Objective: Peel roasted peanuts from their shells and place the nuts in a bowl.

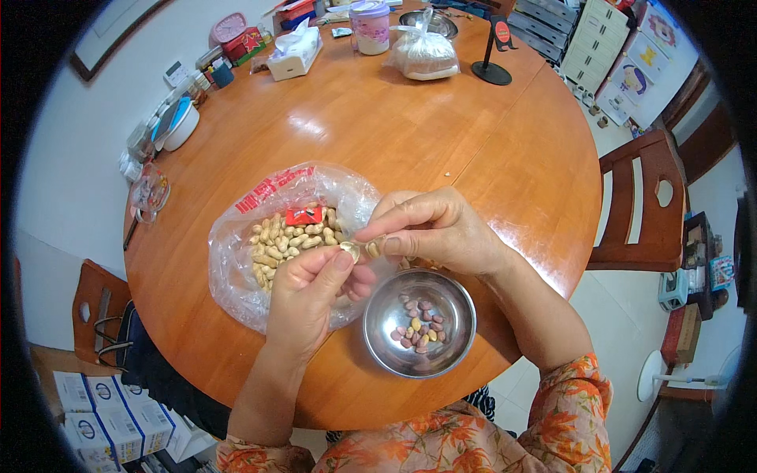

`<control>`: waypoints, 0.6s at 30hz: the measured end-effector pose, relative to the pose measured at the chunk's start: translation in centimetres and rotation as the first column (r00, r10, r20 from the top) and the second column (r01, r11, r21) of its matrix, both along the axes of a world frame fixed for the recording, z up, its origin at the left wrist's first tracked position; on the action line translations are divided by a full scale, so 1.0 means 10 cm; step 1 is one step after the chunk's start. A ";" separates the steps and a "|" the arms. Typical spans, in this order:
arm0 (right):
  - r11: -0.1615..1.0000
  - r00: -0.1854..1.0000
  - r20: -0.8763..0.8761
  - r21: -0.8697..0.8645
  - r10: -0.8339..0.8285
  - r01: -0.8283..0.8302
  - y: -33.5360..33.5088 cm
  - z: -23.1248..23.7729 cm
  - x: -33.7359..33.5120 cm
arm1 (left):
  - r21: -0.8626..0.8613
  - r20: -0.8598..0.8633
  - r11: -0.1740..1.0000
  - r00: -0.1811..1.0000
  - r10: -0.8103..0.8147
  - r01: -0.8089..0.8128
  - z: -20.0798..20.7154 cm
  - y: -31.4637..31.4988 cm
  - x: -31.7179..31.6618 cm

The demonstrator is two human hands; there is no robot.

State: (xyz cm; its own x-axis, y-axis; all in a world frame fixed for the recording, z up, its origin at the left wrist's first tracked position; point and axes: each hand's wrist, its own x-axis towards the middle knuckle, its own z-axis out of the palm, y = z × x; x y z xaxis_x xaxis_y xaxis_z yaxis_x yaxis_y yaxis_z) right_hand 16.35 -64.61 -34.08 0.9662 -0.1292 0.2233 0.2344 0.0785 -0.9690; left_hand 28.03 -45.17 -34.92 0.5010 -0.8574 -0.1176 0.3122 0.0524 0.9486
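My left hand pinches an opened half of a peanut shell between thumb and fingertips. Close beside it, my right hand grips another piece of peanut shell. Both hands are over the right side of a clear plastic bag, which holds many unshelled peanuts and a small red packet. Below my right hand stands a round steel bowl with several shelled kernels, pinkish and a few yellowish. Some shell pieces lie partly hidden under my right hand.
Far across the round wooden table are a tissue box, a purple-lidded jar, a tied bag of white stuff and a black stand. Jars and a white tub line the left edge. A wooden chair stands at right.
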 end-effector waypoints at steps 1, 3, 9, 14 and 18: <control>0.999 1.000 0.002 0.043 0.018 -0.018 0.00 0.00 -0.01 | -0.007 -0.013 1.000 1.000 0.007 -0.007 0.00 0.01 0.01; 0.996 0.989 0.134 -0.060 0.069 -0.061 -0.07 -0.02 0.00 | -0.023 -0.018 1.000 1.000 0.000 -0.001 -0.01 0.02 0.03; 0.923 0.966 0.184 -0.371 0.182 -0.104 -0.11 0.07 -0.10 | -0.020 -0.015 1.000 1.000 -0.002 0.002 -0.02 0.01 0.04; 0.954 0.979 0.171 -0.295 0.114 -0.059 -0.17 0.01 -0.11 | 0.003 0.028 1.000 0.999 0.016 -0.016 -0.06 0.00 0.05; 0.889 0.991 0.090 -0.441 -0.098 0.128 -0.31 0.04 -0.10 | 0.043 0.278 0.994 0.957 0.082 -0.098 -0.03 -0.09 0.00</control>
